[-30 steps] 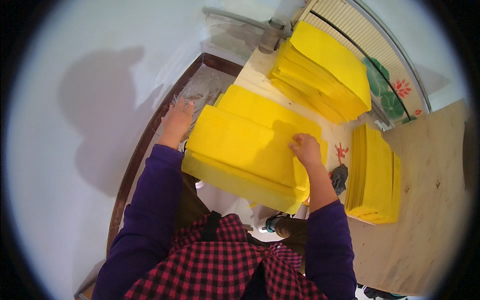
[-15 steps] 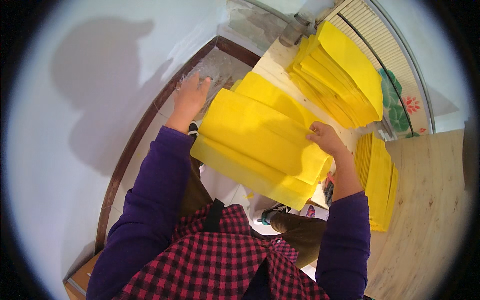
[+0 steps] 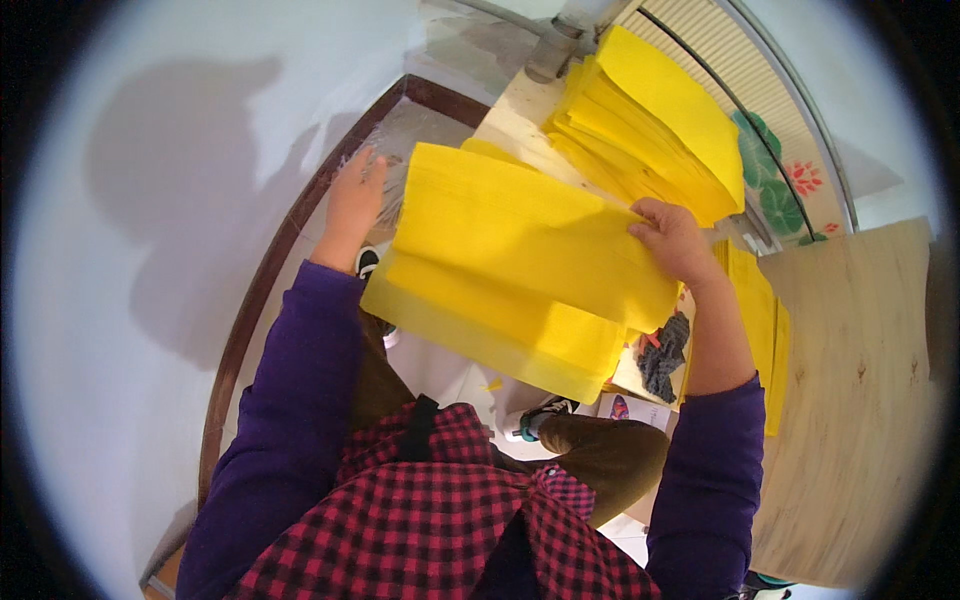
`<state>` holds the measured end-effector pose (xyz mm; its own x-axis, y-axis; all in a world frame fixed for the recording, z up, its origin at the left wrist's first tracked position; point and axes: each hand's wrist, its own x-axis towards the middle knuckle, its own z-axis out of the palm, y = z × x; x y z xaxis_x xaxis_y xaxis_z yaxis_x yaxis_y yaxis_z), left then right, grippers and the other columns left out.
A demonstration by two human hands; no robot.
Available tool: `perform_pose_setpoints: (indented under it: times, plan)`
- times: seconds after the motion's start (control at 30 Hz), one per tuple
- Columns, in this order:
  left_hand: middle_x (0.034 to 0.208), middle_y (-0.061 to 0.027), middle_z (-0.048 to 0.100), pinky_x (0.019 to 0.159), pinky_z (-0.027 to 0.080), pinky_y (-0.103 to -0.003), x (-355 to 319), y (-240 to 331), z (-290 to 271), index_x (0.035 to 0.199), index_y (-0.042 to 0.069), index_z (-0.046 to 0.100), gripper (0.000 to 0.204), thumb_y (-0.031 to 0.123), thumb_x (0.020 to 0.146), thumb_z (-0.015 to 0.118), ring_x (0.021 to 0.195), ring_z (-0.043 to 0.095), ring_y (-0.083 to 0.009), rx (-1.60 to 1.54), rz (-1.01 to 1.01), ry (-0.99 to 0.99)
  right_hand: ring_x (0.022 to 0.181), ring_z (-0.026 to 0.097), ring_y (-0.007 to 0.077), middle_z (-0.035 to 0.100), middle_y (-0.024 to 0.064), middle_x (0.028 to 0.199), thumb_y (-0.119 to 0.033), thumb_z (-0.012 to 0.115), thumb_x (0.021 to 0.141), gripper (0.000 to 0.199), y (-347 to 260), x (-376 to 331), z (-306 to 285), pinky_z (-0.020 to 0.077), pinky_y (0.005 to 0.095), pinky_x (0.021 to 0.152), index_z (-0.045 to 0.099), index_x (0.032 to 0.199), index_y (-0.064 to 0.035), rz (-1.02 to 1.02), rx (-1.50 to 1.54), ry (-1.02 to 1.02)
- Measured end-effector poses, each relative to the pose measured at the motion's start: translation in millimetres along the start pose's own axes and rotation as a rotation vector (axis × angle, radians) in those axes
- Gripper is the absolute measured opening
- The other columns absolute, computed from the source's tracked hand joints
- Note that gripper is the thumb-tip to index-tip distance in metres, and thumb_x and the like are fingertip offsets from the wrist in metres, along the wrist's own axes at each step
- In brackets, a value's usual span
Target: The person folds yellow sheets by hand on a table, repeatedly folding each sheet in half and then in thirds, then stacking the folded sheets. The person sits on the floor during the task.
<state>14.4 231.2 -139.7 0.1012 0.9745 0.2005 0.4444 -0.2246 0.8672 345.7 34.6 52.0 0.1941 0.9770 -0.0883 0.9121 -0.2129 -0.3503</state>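
My right hand (image 3: 672,238) pinches the upper right edge of a yellow felt-like fabric sheet (image 3: 530,240), thumb on top. The sheet spreads across the space in front of me, over another yellow layer (image 3: 490,345) that shows below its near edge. My left hand (image 3: 352,200) is just off the sheet's left edge, fingers apart and holding nothing. Past the far edge, part of more yellow fabric (image 3: 490,150) shows. What lies under the sheets is mostly hidden.
A thick stack of folded yellow sheets (image 3: 650,110) lies at the far right, another yellow stack (image 3: 762,330) nearer. A wooden board (image 3: 850,390) fills the right side. There are a dark grey cloth (image 3: 663,358), a glass jar (image 3: 552,50), clear plastic (image 3: 425,130) and a white wall (image 3: 190,250).
My right hand has lifted the sheet's right edge and moved rightward and away, flattening the curled sheet. My left hand has shifted slightly left. The dark grey cloth shows more.
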Motion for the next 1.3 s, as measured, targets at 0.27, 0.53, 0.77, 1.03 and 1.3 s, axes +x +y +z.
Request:
perform_pose_setpoints:
  times: [0.27, 0.53, 0.77, 1.03, 1.3]
  plan:
    - [0.133, -0.0127, 0.054, 0.105, 0.035, -0.035, -21.1, 47.5, -0.8, 0.129, 0.000, 0.052, 0.046, 0.033, 0.098, 0.048, 0.124, 0.049, -0.0230, -0.604, -0.002, 0.037, 0.077, 0.062, 0.0254, 0.065, 0.0151, 0.085, -0.009, 0.063, 0.085, 0.017, -28.5, -66.1, -59.3, 0.0478, 0.0327, 0.072, 0.060, 0.099, 0.0007, -0.067, 0.090, 0.247]
    - [0.141, -0.0151, 0.043, 0.110, 0.029, -0.045, -109.8, 127.2, 57.0, 0.142, 0.003, 0.034, 0.078, 0.064, 0.093, 0.036, 0.133, 0.038, -0.0290, -1.771, -0.426, -0.767, 0.080, 0.058, 0.0055, 0.065, -0.0023, 0.090, 0.003, 0.056, 0.089, 0.012, -2.7, -132.1, -86.1, 0.0469, 0.0203, 0.073, 0.063, 0.099, 0.0005, 0.062, 0.640, 0.327]
    - [0.146, -0.0108, 0.040, 0.112, 0.025, -0.051, -140.7, 208.6, 82.3, 0.144, 0.009, 0.033, 0.081, 0.069, 0.090, 0.035, 0.135, 0.034, -0.0310, -1.873, -0.526, -0.916, 0.082, 0.058, 0.0097, 0.064, 0.0008, 0.086, -0.005, 0.063, 0.087, 0.017, 47.1, -194.7, -19.3, 0.0479, 0.0271, 0.074, 0.064, 0.102, 0.0013, 0.250, 0.703, 0.408]
    - [0.142, -0.0096, 0.045, 0.110, 0.032, -0.047, -187.7, 234.5, 129.2, 0.139, 0.008, 0.039, 0.044, 0.027, 0.100, 0.045, 0.130, 0.042, -0.0297, -1.499, -0.697, -0.827, 0.077, 0.061, 0.0167, 0.065, 0.0129, 0.081, -0.011, 0.062, 0.086, 0.019, 81.8, -269.1, 35.0, 0.0480, 0.0314, 0.071, 0.062, 0.099, 0.0030, 0.403, 0.724, 0.456]
    - [0.140, -0.0091, 0.046, 0.110, 0.032, -0.045, -206.7, 294.4, 171.0, 0.137, 0.005, 0.042, 0.042, 0.024, 0.099, 0.048, 0.129, 0.043, -0.0287, -1.501, -0.615, -1.043, 0.078, 0.063, 0.0232, 0.065, 0.0164, 0.086, -0.015, 0.065, 0.085, 0.025, 115.1, -342.2, 17.9, 0.0485, 0.0336, 0.073, 0.062, 0.103, 0.0021, 0.493, 0.692, 0.551]
